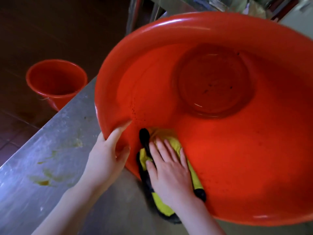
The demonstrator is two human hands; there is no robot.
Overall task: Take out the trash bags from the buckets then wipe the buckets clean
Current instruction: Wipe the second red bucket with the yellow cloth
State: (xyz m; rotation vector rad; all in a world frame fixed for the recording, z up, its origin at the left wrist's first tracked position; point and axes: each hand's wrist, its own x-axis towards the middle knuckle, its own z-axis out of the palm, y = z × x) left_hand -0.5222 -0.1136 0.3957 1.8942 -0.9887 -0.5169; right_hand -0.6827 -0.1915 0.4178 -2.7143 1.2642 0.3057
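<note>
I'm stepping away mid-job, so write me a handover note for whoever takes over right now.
Left hand grips the rim of the tilted red bucket on the steel table.
Right hand presses the yellow cloth flat against its inner wall.
No bag in either bucket.
Dark specks lie on its bottom: keep wiping.
Second bucket stands on the floor; whether wiped, cannot tell.

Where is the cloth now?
Head view, lower middle: the cloth lies under the right hand, against the near inner wall of the big bucket.
</note>
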